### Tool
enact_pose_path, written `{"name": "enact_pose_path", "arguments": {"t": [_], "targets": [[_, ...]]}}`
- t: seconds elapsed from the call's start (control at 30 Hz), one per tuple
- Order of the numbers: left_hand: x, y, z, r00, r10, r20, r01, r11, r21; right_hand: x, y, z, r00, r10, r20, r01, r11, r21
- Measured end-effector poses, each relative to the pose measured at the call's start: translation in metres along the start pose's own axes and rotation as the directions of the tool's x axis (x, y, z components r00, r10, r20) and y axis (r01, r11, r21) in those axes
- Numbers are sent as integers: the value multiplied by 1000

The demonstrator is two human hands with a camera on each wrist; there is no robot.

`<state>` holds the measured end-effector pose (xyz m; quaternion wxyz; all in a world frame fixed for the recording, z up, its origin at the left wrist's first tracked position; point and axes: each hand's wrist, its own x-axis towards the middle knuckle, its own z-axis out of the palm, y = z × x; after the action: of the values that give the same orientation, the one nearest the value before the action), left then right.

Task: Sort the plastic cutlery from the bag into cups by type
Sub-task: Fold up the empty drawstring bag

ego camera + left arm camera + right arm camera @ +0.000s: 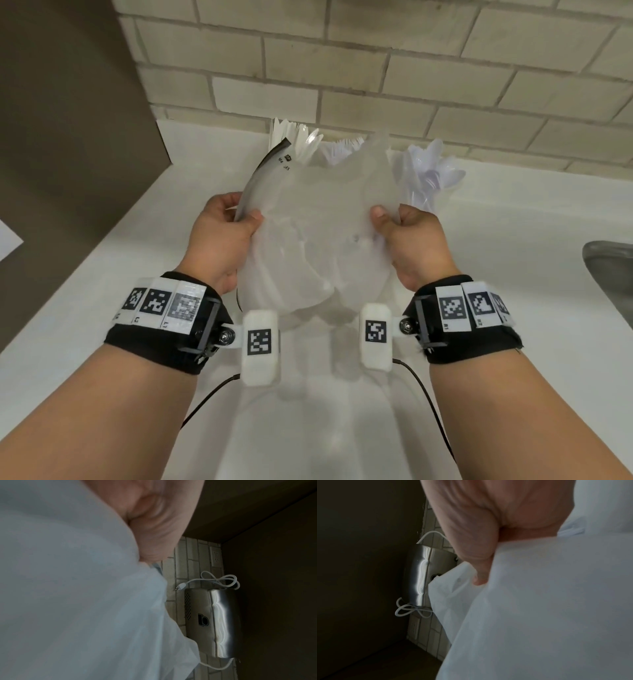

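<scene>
In the centre of the head view a translucent plastic bag (pixel 318 233) is held up above the white bench (pixel 102 291), stretched between the two hands. The left hand (pixel 219 240), at centre left, pinches the bag's left edge between thumb and curled fingers, just where a dark strip with small printed marks runs up toward the upper middle of the frame. The right hand (pixel 407 240), at centre right, pinches the opposite edge in the same way, its thumb pressed on the near face of the film. The bag hangs between and below the hands, reaching down to the wrist-worn cameras; faint pale shapes show through it, too blurred to identify. Behind the bag, in the upper middle against the brick wall (pixel 411 68), white plastic cutlery (pixel 301 140) stands in bunches, and a further bunch of clear pieces (pixel 431 171) stands to the right; the cups holding them are hidden by the bag. A metal sink rim (pixel 609 267) shows at the right edge. In the left wrist view the bag (pixel 68 588) fills the left of the frame under the curled palm (pixel 154 520), with a steel appliance (pixel 211 622) and its white cord at centre right.
</scene>
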<state>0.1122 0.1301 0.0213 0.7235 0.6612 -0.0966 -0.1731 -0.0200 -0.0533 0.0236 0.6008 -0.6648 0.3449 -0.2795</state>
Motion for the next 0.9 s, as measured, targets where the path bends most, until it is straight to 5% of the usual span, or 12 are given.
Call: {"name": "enact_pose_path", "arguments": {"t": [0.27, 0.37, 0.47, 0.53, 0.63, 0.7, 0.83, 0.9], "targets": [[-14, 2, 21, 970, -142, 197, 128, 989, 79, -12, -11, 22, 960, 166, 223, -67, 916, -395], [-21, 0, 29, 923, -170, 346, 134, 983, 126, -18, -13, 33, 953, 142, 266, -58, 952, -301], [-15, -1, 29, 960, -84, 266, 33, 981, 190, -20, -17, 35, 932, 177, 315, -199, 979, 39], [-14, 4, 29, 966, -39, 255, -19, 976, 219, -21, -20, 33, 927, 191, 323, -209, 978, 22], [-21, 11, 32, 873, -115, 475, 126, 992, 8, -21, -17, 35, 941, 96, 325, -53, 989, -139], [-24, 16, 33, 823, -143, 550, 272, 949, -161, -17, -12, 35, 966, 76, 247, -57, 995, -83], [-11, 12, 30, 968, -108, 227, 146, 977, -158, -8, -3, 26, 991, 88, 100, -92, 995, 34], [-5, 7, 26, 983, -89, 158, 99, 993, -57, -6, -2, 22, 999, 50, 16, -51, 997, 52]]}}
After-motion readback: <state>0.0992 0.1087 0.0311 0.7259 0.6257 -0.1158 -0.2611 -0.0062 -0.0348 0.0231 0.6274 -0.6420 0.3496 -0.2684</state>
